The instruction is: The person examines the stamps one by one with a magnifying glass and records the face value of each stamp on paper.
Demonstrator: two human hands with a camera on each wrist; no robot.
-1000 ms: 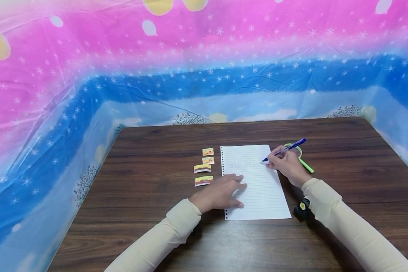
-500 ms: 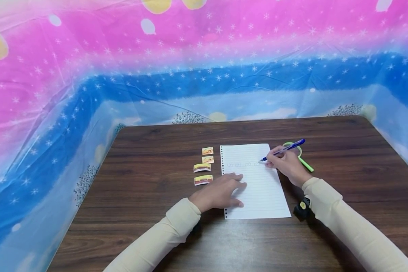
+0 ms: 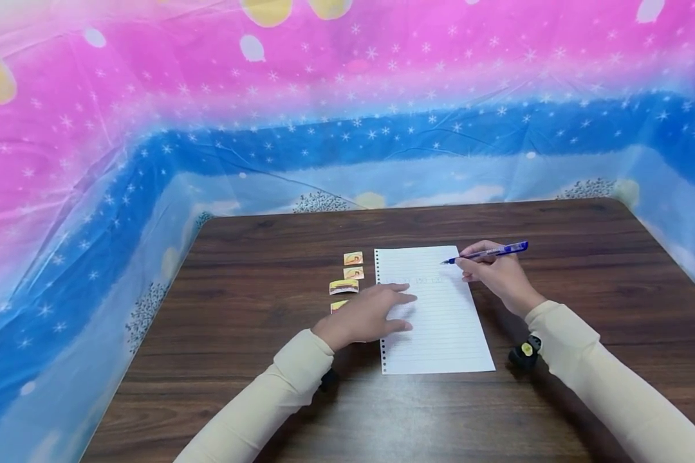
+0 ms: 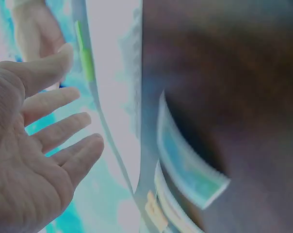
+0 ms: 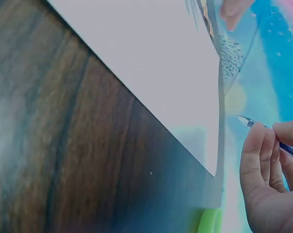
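A lined sheet of paper (image 3: pixel 434 341) with punched holes along its left edge lies on the table, a row of faint handwritten numbers across its upper part. My right hand (image 3: pixel 500 276) pinches a blue pen (image 3: pixel 515 247) between thumb and fingers, over the sheet's upper right. In the right wrist view the pen tip points away from the fingertips. Over the sheet's left edge is my left hand (image 3: pixel 365 315), its fingers spread and extended, overlapping some of the writing. The left wrist view shows its palm (image 4: pixel 30 179) with nothing held.
Left of the sheet lie small printed cards: two orange ones (image 3: pixel 353 258), a yellow-and-brown one (image 3: pixel 344 287), and another yellow one (image 3: pixel 338 307) partly behind my left hand. A light-green item (image 4: pixel 86 60) lies beyond the sheet, hidden in the head view. A patterned cloth (image 3: pixel 324 128) surrounds the dark wooden table (image 3: pixel 255 276).
My right hand has shifted right, and the pen tip has moved up from the written row. My left hand has moved slightly up and left, covering part of the writing and the lowest card.
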